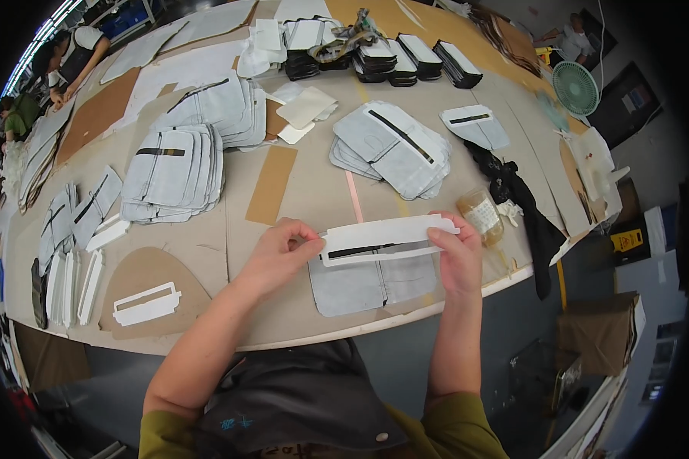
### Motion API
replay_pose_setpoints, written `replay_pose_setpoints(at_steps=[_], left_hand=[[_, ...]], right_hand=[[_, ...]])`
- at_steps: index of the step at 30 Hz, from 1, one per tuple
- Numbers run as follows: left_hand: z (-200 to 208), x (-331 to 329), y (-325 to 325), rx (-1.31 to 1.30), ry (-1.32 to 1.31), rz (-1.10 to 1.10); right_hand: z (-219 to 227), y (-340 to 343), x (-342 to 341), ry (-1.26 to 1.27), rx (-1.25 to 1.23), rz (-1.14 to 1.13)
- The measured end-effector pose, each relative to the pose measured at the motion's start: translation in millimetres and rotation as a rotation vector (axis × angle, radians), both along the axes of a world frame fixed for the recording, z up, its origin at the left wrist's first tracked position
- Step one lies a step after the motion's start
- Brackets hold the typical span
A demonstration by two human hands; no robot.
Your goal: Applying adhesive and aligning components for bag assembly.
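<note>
My left hand [285, 252] pinches one end of a white slotted strip [386, 232], and my right hand [461, 258] grips the other end. Held level, the strip has a long narrow opening along its lower side. Directly beneath it lies a light grey fabric panel [348, 293] with a dark seam running down it. A black band shows through the strip's opening. I cannot tell whether the strip touches the panel. To the right of my right hand is a jar [482, 216] of brownish contents with a pale label.
Stacks of grey panels [172, 180] [394, 149] lie farther in. White slotted strips [147, 304] rest at left, one on a brown board [184, 268]. Black-edged bundles [417, 57] line the back. Black cloth [524, 206] hangs over the right edge. A fan [576, 88] and other people [80, 57] are beyond.
</note>
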State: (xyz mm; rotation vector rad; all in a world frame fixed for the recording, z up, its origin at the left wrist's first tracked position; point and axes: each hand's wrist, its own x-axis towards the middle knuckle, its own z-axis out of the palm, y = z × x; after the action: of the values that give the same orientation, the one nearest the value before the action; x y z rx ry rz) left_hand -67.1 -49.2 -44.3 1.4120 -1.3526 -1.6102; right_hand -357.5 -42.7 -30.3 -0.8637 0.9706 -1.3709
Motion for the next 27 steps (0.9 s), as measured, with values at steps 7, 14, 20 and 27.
replay_pose_setpoints(at_steps=[7, 14, 20, 27], left_hand=[[3, 7, -4, 0.010, -0.142, 0.024], [-4, 6, -7, -0.101, -0.366, -0.016], [7, 0, -8, -0.118, -0.536, -0.038], [-2, 0, -4, -0.201, -0.508, -0.012]], right_hand=[[-35, -11, 2, 0.549, 0.074, -0.075], [-51, -19, 6, 0.906, -0.178, -0.139], [-44, -20, 10, 1.029, -0.237, -0.150], [-43, -17, 13, 1.080, -0.218, -0.149]])
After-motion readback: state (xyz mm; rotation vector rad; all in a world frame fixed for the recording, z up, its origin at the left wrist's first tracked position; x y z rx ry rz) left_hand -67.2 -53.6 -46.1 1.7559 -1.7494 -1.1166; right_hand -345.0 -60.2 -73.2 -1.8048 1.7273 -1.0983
